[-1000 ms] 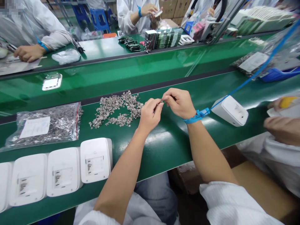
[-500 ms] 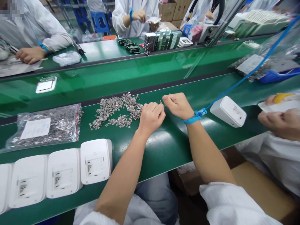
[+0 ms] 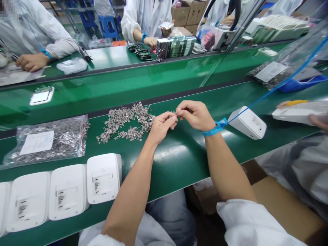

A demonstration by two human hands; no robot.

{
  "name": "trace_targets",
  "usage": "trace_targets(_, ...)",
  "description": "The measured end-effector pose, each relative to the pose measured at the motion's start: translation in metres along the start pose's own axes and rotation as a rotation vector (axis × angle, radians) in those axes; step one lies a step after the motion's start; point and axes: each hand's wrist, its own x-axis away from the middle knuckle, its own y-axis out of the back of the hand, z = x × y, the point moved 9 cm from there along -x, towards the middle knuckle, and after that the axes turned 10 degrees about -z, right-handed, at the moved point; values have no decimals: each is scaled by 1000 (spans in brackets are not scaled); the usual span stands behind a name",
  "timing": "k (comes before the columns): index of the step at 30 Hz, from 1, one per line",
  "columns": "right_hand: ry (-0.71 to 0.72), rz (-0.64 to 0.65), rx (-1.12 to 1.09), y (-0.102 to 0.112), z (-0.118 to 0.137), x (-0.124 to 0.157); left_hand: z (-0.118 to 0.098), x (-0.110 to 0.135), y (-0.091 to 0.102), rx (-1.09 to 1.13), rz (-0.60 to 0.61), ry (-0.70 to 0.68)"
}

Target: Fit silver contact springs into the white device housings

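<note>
My left hand [image 3: 161, 127] and my right hand [image 3: 195, 114] meet fingertip to fingertip above the green bench [image 3: 179, 160], both pinched on a small metal clip [image 3: 174, 112]. A loose heap of the same silvery clips [image 3: 126, 122] lies just left of my left hand. A blue wrist strap [image 3: 216, 127] circles my right wrist, its cord running up to the right. A white plastic housing [image 3: 247, 123] lies on its side just right of that wrist.
A clear bag of clips [image 3: 46, 140] lies at the left. Three white housings [image 3: 68, 191] sit in a row at the near left edge. A co-worker's hands hold a white part [image 3: 297, 114] at the right. People in white coats work across the belt [image 3: 128, 85].
My hands have drawn together again after parting slightly. The white part on the belt has drifted left. The co-worker at the right has lifted a white part.
</note>
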Motion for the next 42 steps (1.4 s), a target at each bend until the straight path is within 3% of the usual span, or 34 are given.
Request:
trace_targets(2, 81, -27, 135, -1, 2, -1, -10, 0, 3, -197, -62, -111)
trace_targets(6, 213, -59, 374, -8, 7, -3, -40, 9, 5, -684, -230, -486)
trace_targets(9, 173, -62, 410, -11, 6, -4, -46, 16, -3, -917, -246, -671)
trace_targets(13, 55, -55, 356, -7, -2, -3, -45, 21, -12, -999, -198, -742)
trace_targets(15, 13, -2, 298, -8, -6, -2, -46, 20, -11, -928, -202, -713)
trace_targets(17, -18, 59, 187, -11, -9, 0, -43, 15, -2, -764, -232, -593)
trace_targets(20, -24, 77, -41, -10, -4, 1, -21, 2, 14, -396, -253, -245)
trace_targets(23, 37, 51, -109, -7, 4, 0, 1, -4, 16, -54, -197, 17)
trace_targets(27, 93, -8, -2, -4, 8, -1, 8, -3, 7, 154, -91, 136)
trace_targets(31, 174, 0, 77, -6, 16, 0, 6, -1, 2, 188, -38, 164)
trace_targets(35, 126, 14, 172, -10, 11, 0, -6, -3, 12, -71, -119, -13)
trace_targets(38, 64, 29, 225, -13, -1, -1, -26, 0, 15, -464, -215, -302)
trace_targets(42, -41, -28, 261, -3, -17, -4, -42, 13, 2, -898, -268, -628)
